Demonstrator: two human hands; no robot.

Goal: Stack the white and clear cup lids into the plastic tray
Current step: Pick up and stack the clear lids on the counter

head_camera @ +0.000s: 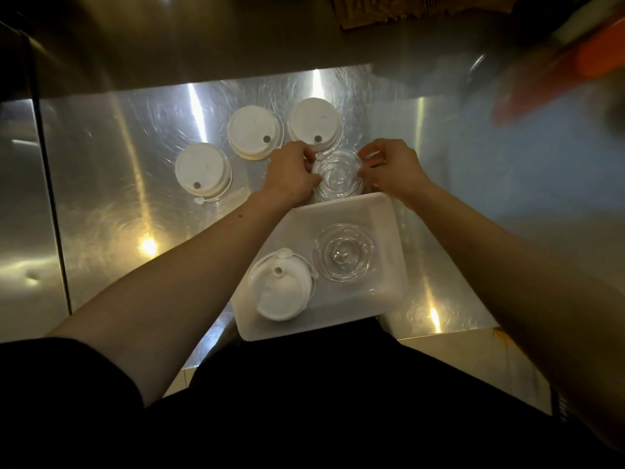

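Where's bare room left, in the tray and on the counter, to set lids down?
In the tray, the far strip is free, beyond the white lid stack and clear lids. On the counter, bare steel lies left of the tray, nearer than the three white lids. It is crowded past the tray's far edge, where both hands hold a clear lid stack.

a café or drinks-shop prep area: brushed steel counter (135,198), disposable cup lids (203,169), plastic tray (338,211)

Your single head camera looked steeply down from above, facing forward, close over the tabletop (111,184); your forearms entered from the bottom edge.
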